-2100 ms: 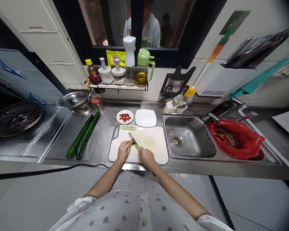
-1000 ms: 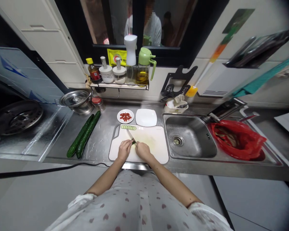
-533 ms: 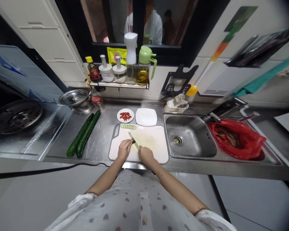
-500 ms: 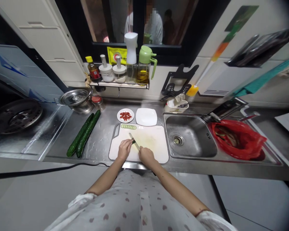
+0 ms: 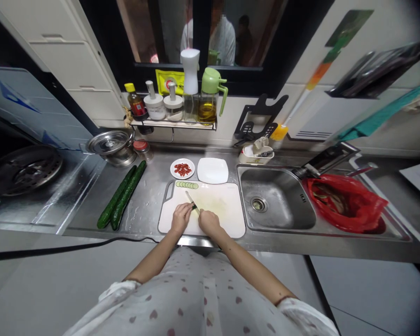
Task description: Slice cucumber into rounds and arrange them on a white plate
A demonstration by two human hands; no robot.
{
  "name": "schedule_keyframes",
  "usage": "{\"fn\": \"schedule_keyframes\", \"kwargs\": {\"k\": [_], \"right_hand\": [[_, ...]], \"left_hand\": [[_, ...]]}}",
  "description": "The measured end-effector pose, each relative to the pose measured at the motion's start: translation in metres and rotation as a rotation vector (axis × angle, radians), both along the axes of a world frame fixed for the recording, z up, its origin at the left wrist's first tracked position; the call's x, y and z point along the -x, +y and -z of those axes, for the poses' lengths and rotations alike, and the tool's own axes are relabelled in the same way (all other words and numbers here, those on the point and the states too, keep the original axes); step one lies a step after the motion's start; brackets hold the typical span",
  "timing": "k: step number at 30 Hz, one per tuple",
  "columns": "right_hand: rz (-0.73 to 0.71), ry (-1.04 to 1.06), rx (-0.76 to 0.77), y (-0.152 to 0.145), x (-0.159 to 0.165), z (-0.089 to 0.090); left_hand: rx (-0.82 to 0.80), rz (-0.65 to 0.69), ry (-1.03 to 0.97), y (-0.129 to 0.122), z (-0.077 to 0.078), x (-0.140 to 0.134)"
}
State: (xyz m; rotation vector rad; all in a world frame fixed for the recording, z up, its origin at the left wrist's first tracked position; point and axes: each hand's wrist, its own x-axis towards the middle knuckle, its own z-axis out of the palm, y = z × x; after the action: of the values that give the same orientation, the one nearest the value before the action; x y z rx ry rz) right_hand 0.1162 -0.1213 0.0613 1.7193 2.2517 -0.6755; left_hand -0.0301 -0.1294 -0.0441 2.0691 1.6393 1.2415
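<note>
On the white cutting board point(image 5: 227, 205), my left hand point(image 5: 181, 218) has its fingers closed on a small dark green cucumber piece point(image 5: 194, 206), mostly hidden by the fingers. My right hand point(image 5: 209, 223) grips the handle of a knife point(image 5: 192, 200), whose blade points up and left beside that piece. A row of thin cucumber slices point(image 5: 186, 185) lies along the board's far edge. Behind the board are a small plate of chopped red pieces point(image 5: 182, 169) and a white square plate point(image 5: 213, 171). Two whole cucumbers point(image 5: 126, 198) lie on the steel counter at the left.
Right of the board is a steel sink point(image 5: 278, 219), with a red plastic bag point(image 5: 350, 200) beyond it. A lidded pot point(image 5: 114, 147) and a red-capped jar point(image 5: 142, 148) stand at back left. A rack point(image 5: 182, 123) holds bottles above the counter. A black cable point(image 5: 91, 245) crosses the front left.
My right hand and the knife have shifted slightly left, bringing the blade closer to my left fingers. My left hand stays about where it was, still on the cucumber piece.
</note>
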Motion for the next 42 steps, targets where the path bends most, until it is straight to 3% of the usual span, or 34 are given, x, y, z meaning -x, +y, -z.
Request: {"fn": "schedule_keyframes", "kwargs": {"k": [20,34,42], "right_hand": [[0.052,0.032,0.015,0.018,0.021,0.004],[0.024,-0.029,0.036,-0.011,-0.003,0.013],[0.03,-0.006,0.021,-0.005,0.0,0.012]], "left_hand": [[-0.013,0.007,0.006,0.001,0.0,0.0],[-0.001,-0.006,0.004,-0.001,-0.002,0.0],[-0.006,-0.005,-0.004,-0.001,-0.001,-0.001]]}}
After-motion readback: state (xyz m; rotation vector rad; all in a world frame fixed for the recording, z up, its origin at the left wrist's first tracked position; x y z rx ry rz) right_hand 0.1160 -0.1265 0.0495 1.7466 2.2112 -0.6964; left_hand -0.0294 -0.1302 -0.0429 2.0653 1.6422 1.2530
